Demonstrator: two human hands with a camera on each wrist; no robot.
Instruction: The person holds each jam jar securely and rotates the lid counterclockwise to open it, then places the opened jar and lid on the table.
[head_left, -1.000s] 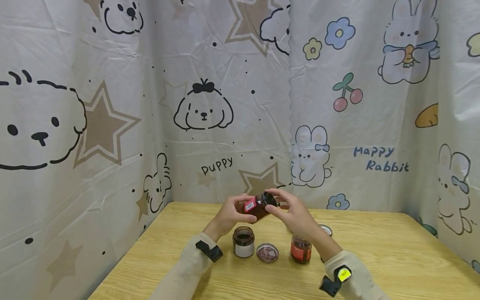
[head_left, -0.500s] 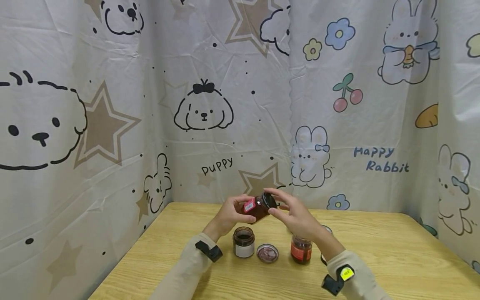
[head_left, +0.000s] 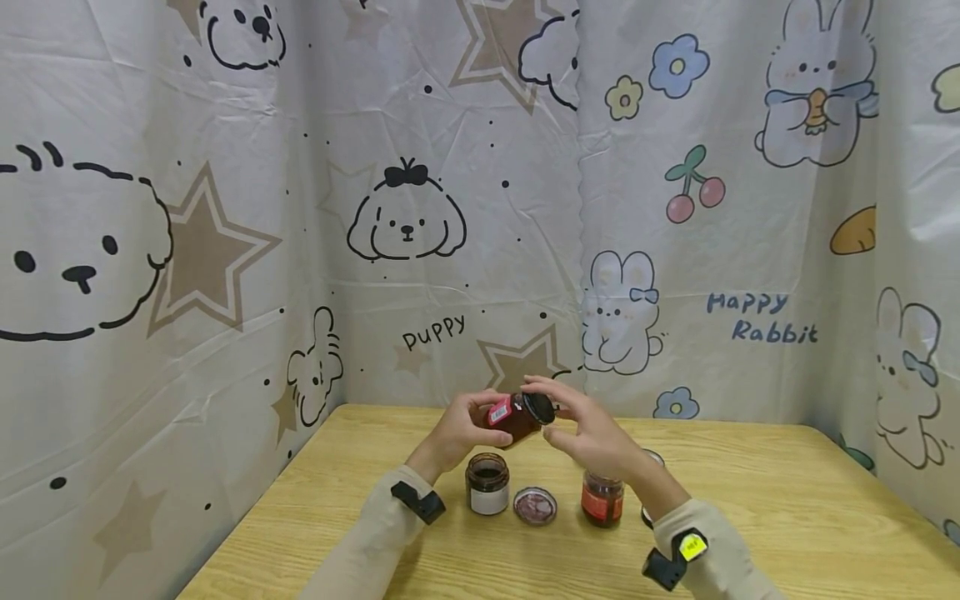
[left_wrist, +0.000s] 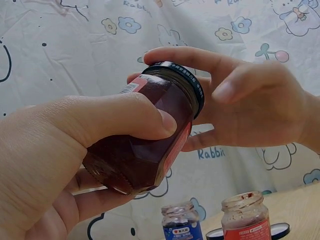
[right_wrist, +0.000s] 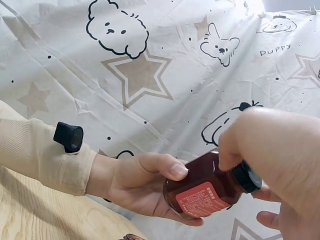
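My left hand grips a dark red jam jar by its body, thumb along one side, and keeps it tilted above the table. A black screw lid sits on the jar's neck, pointing right. Around that lid reaches my right hand, its fingers extended. In the left wrist view the right thumb stands off the lid, while the index finger lies along the lid's upper edge; whether it touches cannot be told. A red label shows on the jar in the right wrist view.
Below on the wooden table stand an uncapped jar with a white label and an uncapped red-labelled jar. A loose lid lies between them. A blue-labelled jar shows in the left wrist view. More lids lie partly behind my right arm.
My right thumb has come away from the lid and its fingers have spread. The jar stays nearly in place in my left hand.
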